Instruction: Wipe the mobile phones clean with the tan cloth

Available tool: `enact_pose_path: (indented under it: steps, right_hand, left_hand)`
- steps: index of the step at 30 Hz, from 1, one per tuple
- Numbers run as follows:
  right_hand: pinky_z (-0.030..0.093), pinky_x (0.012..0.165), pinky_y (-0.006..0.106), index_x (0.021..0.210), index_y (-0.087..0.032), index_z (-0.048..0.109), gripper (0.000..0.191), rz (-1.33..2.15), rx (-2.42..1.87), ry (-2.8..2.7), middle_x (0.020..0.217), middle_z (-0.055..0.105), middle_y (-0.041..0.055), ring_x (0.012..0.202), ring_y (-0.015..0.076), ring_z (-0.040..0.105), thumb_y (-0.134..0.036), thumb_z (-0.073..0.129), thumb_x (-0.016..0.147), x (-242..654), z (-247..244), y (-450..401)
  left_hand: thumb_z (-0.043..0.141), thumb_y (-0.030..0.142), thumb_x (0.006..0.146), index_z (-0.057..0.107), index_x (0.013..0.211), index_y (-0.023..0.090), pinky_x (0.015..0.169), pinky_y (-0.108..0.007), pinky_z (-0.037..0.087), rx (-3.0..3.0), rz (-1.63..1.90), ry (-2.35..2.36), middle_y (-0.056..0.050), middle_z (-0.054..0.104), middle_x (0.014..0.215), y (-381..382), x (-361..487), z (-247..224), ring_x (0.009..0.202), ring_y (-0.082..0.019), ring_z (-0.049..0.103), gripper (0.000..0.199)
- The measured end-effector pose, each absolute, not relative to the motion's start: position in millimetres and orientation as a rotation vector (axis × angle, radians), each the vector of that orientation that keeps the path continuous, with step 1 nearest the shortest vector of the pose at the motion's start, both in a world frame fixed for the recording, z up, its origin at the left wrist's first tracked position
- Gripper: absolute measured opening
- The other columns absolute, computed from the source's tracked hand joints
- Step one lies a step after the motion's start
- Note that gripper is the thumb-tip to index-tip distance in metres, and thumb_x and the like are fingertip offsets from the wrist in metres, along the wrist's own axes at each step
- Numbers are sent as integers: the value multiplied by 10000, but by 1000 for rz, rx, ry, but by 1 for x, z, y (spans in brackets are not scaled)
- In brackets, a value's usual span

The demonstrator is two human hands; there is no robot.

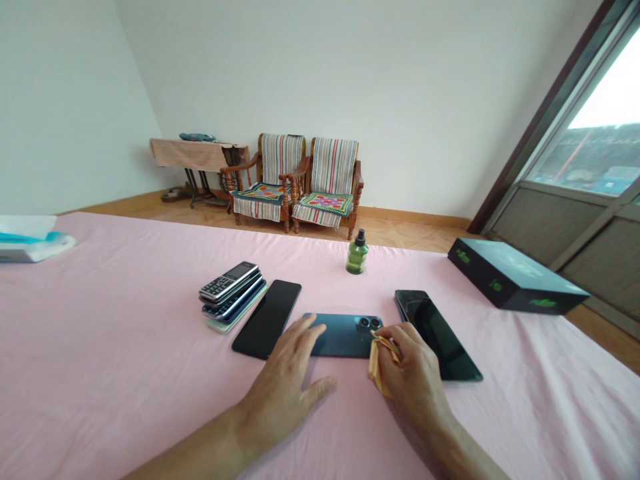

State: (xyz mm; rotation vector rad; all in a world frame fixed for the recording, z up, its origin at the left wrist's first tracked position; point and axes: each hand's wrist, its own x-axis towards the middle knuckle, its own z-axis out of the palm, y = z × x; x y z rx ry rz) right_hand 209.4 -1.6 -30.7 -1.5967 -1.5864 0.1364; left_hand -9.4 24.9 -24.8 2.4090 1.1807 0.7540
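Note:
A dark blue smartphone [340,335] lies face down across the pink cloth, its two round camera lenses at the right end. My left hand [287,370] rests over its left end, fingers spread, with fingertips on the phone's back. In my right hand [413,367] is a folded yellow cloth [379,367], pinched by the fingers and touching the phone near the lenses. Left of it, a black smartphone [270,317] lies screen up. To the right, partly behind my right hand, is another dark smartphone [443,333], also screen up, on something of which only an edge shows.
A stack of several phones, topped by a keypad phone [231,280], stands at left. Behind the blue phone is a green spray bottle [357,253]. A black box [517,273] sits at right, a tissue pack [35,240] at far left. Two chairs [327,180] stand beyond.

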Motion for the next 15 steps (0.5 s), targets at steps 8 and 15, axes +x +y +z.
enact_pose_path:
  steps: [8, 15]
  right_hand:
    - [447, 665, 296, 844, -201, 658, 207, 166, -1684, -1651, 811, 605, 35, 705, 180, 588, -150, 458, 821, 202, -27, -10]
    - [446, 654, 292, 819, -199, 656, 206, 201, -1665, -1663, 799, 609, 37, 693, 176, 596, -161, 454, 835, 203, -28, -10]
  left_hand:
    - [559, 258, 879, 302, 1445, 196, 1125, -554, 275, 2408, 657, 1213, -180, 244, 1557, 35, -9, -36, 1447, -301, 193, 625]
    - [642, 339, 825, 413, 1368, 145, 1122, -552, 263, 2471, 507, 1288, -216, 242, 1547, 35, -3, -30, 1443, -349, 186, 620]
